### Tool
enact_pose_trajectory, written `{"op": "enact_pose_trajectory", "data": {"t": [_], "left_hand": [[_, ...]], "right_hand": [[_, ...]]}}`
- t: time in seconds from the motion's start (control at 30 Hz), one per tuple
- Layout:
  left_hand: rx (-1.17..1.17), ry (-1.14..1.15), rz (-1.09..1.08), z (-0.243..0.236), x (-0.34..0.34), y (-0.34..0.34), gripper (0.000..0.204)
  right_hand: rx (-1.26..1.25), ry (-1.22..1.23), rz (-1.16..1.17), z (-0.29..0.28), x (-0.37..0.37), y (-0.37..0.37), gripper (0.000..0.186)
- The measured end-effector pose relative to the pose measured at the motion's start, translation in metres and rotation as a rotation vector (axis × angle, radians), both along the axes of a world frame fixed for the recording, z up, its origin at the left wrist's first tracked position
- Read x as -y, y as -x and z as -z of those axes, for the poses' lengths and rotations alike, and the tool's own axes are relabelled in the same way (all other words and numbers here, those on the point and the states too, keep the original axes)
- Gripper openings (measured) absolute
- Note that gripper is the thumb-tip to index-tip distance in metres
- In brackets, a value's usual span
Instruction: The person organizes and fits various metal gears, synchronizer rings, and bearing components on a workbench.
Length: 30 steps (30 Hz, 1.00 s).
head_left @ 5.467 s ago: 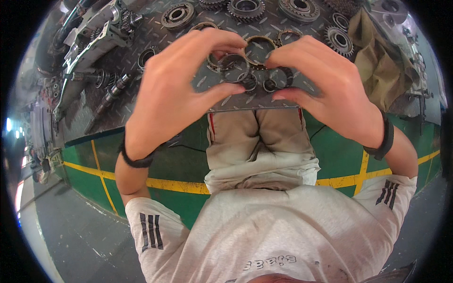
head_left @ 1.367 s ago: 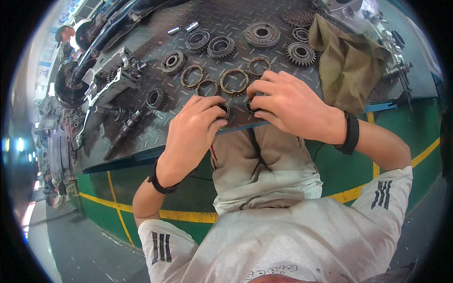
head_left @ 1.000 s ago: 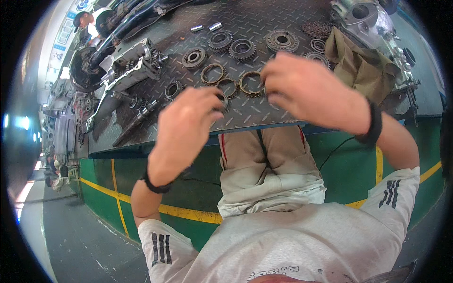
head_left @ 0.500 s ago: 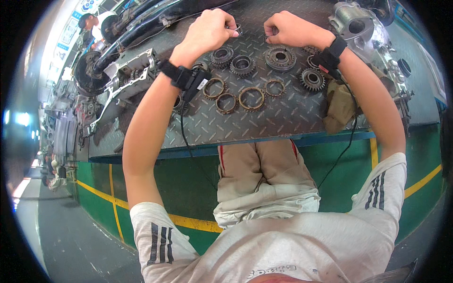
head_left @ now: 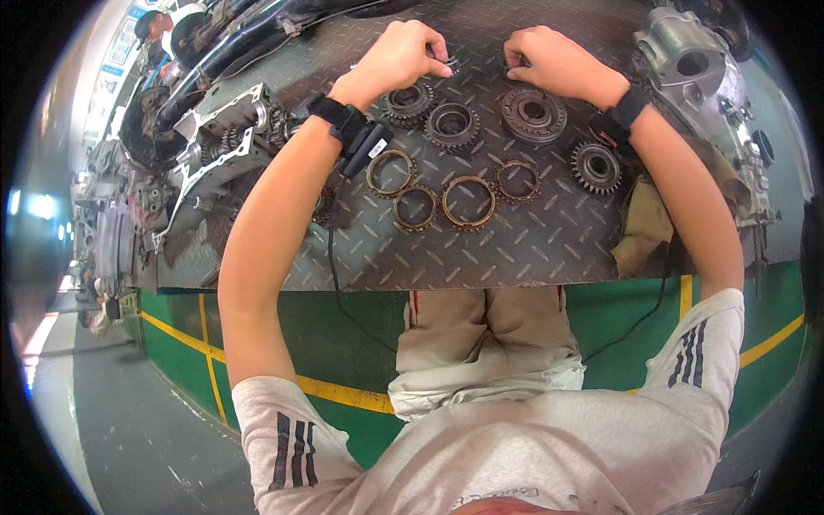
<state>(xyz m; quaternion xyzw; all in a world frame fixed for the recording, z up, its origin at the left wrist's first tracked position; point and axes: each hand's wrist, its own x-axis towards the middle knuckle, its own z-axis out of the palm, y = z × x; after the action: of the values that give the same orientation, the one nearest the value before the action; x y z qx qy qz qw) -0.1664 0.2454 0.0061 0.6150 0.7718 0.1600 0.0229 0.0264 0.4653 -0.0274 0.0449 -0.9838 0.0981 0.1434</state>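
Where the steel tread-plate bench (head_left: 532,249) runs across, four dark gears (head_left: 534,114) lie far, four brass rings (head_left: 469,202) nearer. The left hand (head_left: 402,57) pinches a small ring (head_left: 449,62) at the far edge; the right hand (head_left: 549,62) curls over another small part, its grip unclear.

Both bare arms stretch far out in front. The left hand (head_left: 399,53) is curled, its fingers bent down and pinched together. The right hand (head_left: 549,62) is curled too, just beside it. Each wrist wears a black band.
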Motion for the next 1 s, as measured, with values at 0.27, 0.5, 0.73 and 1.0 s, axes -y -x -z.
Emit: {"op": "enact_pose_trajectory", "data": {"t": [0.27, 0.5, 0.73, 1.0], "left_hand": [[-0.010, -0.008, 0.044, 0.020, 0.025, 0.017, 0.027], [0.035, 0.040, 0.013, 0.011, 0.001, -0.007, 0.023], [0.084, -0.013, -0.044, 0.027, 0.012, -0.008, 0.028], [0.123, -0.196, -0.015, 0.008, 0.021, -0.008, 0.025]], "right_hand": [[-0.036, 0.069, -0.141, 0.010, 0.003, 0.022, 0.019], [-0.106, 0.025, -0.063, -0.003, -0.012, -0.006, 0.015], [-0.048, -0.020, -0.097, -0.008, 0.019, -0.007, 0.015], [-0.093, 0.092, -0.051, -0.021, 0.033, -0.012, 0.017]]}}
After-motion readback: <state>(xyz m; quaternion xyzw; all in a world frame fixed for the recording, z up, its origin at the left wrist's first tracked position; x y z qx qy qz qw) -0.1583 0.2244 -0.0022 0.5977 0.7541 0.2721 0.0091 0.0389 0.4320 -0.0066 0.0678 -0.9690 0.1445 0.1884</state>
